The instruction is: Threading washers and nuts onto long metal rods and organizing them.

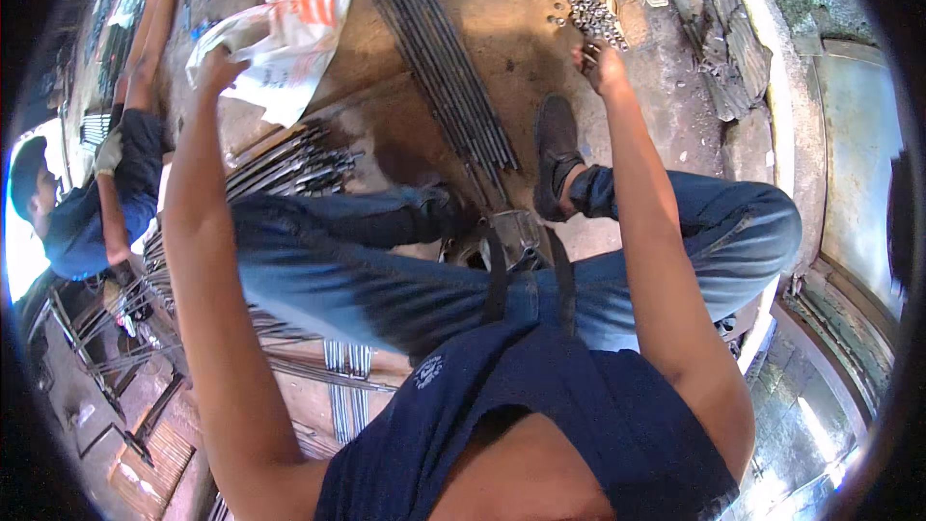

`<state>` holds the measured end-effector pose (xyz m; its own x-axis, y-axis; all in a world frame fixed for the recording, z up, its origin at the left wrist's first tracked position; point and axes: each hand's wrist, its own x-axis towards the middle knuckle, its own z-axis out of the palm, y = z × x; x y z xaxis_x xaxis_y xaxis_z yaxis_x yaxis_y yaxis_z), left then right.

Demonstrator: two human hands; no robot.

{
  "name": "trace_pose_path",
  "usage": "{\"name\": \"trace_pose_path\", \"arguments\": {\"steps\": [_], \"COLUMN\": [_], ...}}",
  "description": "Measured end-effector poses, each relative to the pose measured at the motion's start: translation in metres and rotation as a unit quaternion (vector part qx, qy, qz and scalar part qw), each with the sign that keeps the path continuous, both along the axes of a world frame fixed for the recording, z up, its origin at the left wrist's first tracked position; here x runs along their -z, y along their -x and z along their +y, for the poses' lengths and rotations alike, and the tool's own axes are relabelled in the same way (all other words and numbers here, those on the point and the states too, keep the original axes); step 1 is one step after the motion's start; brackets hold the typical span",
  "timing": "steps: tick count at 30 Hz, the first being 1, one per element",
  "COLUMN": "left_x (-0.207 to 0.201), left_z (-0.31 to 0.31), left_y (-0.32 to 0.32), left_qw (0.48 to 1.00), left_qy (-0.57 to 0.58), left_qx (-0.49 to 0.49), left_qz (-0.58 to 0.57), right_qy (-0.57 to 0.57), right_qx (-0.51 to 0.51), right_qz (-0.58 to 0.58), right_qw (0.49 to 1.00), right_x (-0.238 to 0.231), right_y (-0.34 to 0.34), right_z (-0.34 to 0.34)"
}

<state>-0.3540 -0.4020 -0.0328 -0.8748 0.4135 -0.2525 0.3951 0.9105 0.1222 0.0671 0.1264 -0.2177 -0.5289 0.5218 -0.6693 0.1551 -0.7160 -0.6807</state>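
Note:
Far out at the left, my left hand (220, 69) is over the edge of a white woven plastic sack (301, 68) with orange-red print. Its fingers look curled on the sack, though they are dark and partly hidden. My right hand (600, 66) is beside a small pile of metal nuts (590, 12) on the floor, ahead of my right shoe. The fingers of that hand are bent inward, with small shiny pieces like the nuts between them. Several nuts lie scattered around the pile.
Long dark metal rods (439, 68) run across the floor between my hands. Shorter rods (289, 169) lie below the sack. At the left a person (82, 222) with a glove bends forward. Broken slabs (719, 39) lie by the right wall. A metal piece (516, 232) stands between my legs.

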Motion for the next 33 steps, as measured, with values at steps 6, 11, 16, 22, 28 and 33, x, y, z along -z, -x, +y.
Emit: {"name": "trace_pose_path", "arguments": {"steps": [6,11,16,22,28,33], "left_x": [-0.046,-0.085,-0.106,-0.087,-0.109,-0.115], "left_z": [0.166,0.177,0.175,0.168,0.215,0.242], "left_y": [-0.080,-0.166,-0.234,-0.234,-0.252,-0.253], "left_qw": [0.997,0.958,0.954,0.965,0.955,0.943], "left_qy": [-0.036,-0.196,-0.202,-0.106,-0.150,-0.152], "left_qx": [0.036,0.184,0.194,0.228,0.242,0.294], "left_qz": [-0.058,-0.098,-0.102,-0.070,-0.086,-0.039], "right_qy": [-0.318,-0.413,-0.456,-0.488,-0.489,-0.505], "right_qx": [-0.458,-0.569,-0.541,-0.453,-0.399,-0.077], "right_qz": [-0.205,-0.250,-0.228,-0.240,-0.286,-0.211], "right_qw": [0.805,0.665,0.669,0.706,0.721,0.833], "right_x": [0.066,0.004,0.001,0.023,0.018,0.001], "right_y": [-0.009,-0.040,-0.059,-0.062,-0.065,-0.034], "right_z": [-0.059,-0.179,-0.185,-0.195,-0.140,-0.059]}}
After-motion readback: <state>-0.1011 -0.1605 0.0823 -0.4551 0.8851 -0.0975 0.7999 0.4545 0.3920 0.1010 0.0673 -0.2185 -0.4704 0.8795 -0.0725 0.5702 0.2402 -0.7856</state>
